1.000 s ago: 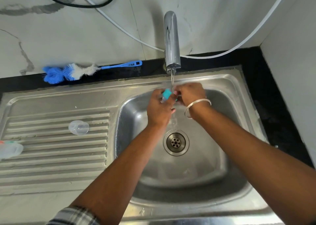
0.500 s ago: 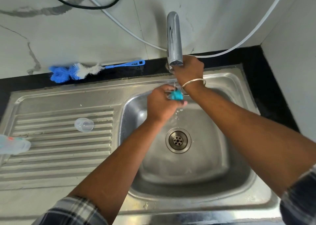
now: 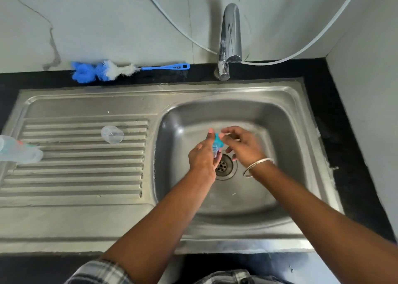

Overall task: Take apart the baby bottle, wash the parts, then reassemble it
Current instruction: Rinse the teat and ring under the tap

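Note:
My left hand (image 3: 203,158) grips a teal bottle collar with its clear teat (image 3: 216,145) over the drain of the sink basin (image 3: 269,120). Close beside it is my right hand (image 3: 241,145), fingers spread and blurred, fingertips near the collar's top, and it wears a silver bangle. A clear cap (image 3: 112,134) lies on the ribbed drainboard (image 3: 81,176). The bottle body (image 3: 19,152) lies at the drainboard's left edge, partly cut off by the frame.
A chrome tap (image 3: 230,40) stands behind the basin, with no water running. Against the wall on the black counter lies a blue and white bottle brush (image 3: 120,69). A white hose (image 3: 301,51) and a black cable run along the wall. The drain (image 3: 225,167) is open.
The water has stopped. My right hand left the tap and came down beside the collar. Both hands dropped lower, over the drain.

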`<state>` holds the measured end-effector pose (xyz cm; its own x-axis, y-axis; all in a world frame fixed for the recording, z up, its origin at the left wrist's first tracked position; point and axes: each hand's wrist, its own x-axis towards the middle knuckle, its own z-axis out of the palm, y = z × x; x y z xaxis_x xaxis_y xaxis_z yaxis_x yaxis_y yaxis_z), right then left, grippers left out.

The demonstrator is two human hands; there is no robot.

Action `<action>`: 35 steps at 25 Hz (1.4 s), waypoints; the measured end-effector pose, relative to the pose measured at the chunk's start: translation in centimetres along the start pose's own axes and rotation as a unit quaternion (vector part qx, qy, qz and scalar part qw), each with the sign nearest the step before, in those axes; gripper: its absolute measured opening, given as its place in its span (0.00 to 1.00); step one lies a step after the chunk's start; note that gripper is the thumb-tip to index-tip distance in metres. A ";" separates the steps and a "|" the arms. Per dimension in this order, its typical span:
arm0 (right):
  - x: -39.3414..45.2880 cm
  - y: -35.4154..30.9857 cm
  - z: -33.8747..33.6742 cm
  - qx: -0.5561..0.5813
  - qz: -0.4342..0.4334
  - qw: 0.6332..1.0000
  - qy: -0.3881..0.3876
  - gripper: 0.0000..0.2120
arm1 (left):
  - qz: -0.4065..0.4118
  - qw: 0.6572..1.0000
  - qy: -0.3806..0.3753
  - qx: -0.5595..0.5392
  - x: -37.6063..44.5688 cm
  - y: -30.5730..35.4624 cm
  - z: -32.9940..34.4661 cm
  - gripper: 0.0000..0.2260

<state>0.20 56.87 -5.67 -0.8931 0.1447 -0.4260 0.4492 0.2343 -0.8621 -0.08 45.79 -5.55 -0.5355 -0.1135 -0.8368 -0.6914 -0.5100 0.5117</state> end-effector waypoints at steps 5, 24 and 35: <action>-2.8 0.1 4.0 -0.060 0.027 0.993 0.095 0.21 | -0.038 0.999 -0.011 -0.023 -0.9 -1.4 -1.5 0.13; -2.9 -1.6 6.5 -0.436 -0.038 0.897 0.067 0.17 | 0.378 0.677 -0.037 0.631 1.1 5.2 -9.5 0.13; -3.8 -1.7 7.7 -0.435 -0.076 0.891 0.108 0.18 | 0.409 0.580 -0.132 0.692 1.6 6.8 -12.5 0.11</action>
<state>2.63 48.56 -4.74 -0.9618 0.2066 -0.1795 0.2564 0.9097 -0.3266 0.45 31.46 -5.89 -0.8879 0.3935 -0.2381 0.2179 0.8159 0.5356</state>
